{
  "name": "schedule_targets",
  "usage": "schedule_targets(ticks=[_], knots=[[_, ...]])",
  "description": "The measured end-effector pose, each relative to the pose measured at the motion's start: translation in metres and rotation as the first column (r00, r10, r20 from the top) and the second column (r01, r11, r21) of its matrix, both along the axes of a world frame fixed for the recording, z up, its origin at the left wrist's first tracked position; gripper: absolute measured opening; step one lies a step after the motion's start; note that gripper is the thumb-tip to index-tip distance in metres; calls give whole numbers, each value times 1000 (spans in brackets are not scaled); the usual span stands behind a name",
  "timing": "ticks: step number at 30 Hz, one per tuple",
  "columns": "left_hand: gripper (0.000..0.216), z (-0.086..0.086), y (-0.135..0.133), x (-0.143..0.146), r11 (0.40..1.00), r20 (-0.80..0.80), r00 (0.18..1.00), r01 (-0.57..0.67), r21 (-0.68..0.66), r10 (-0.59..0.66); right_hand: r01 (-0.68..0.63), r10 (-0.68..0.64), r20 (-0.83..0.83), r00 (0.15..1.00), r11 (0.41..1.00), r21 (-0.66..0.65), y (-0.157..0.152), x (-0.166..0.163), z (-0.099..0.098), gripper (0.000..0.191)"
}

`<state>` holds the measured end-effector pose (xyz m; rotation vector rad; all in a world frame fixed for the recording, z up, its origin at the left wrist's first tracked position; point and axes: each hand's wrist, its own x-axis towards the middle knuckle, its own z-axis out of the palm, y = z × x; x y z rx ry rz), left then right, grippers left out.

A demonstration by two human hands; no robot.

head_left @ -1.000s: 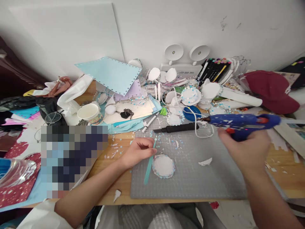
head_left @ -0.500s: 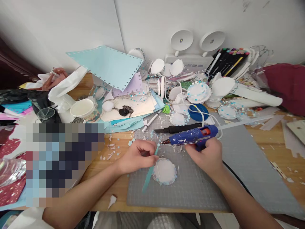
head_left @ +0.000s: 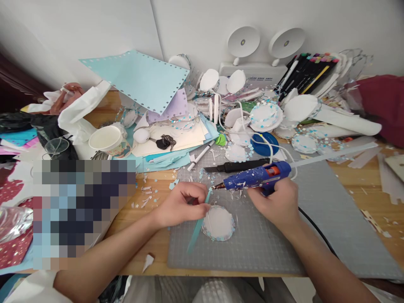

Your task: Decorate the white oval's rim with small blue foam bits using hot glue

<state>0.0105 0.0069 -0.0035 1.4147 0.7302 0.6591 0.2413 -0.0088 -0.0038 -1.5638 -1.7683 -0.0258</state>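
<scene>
Between thumb and fingers, my left hand (head_left: 183,203) pinches a narrow teal paper strip (head_left: 197,229) that slants down toward the table's front edge. My right hand (head_left: 277,206) is wrapped round the handle of a blue glue gun (head_left: 248,177), whose dark nozzle points left and lies at or very near the strip's upper end. Whether the tip touches the paper I cannot tell. A clear glue stick (head_left: 334,155) juts out of the gun's back. Just right of the strip, a round white disc (head_left: 220,223) edged with small blue pieces lies on the grey cutting mat (head_left: 252,256).
A black utility knife (head_left: 240,166) lies behind the glue gun. More white discs (head_left: 267,115), a blue round lid (head_left: 264,144), a paper cup (head_left: 109,141), keys (head_left: 167,142) and paper sheets (head_left: 135,80) crowd the back. A two-headed lamp (head_left: 243,42) and markers (head_left: 311,71) stand by the wall.
The view has shifted slightly. Both hands keep their grips on the strip and the glue gun, and the nozzle stays by the strip's upper end.
</scene>
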Motion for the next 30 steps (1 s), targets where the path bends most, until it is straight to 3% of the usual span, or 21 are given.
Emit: schedule_targets(ticks=[10,30], knots=[[35,1,-1,0,1000,14,1000,2,-4,-2,-18,16,25,1000,999,50,1,0,-1,31],[35,-1,0,0,1000,-32,999,4,8,-4,-16,15,23,1000,999,48,2,0,-3,19]])
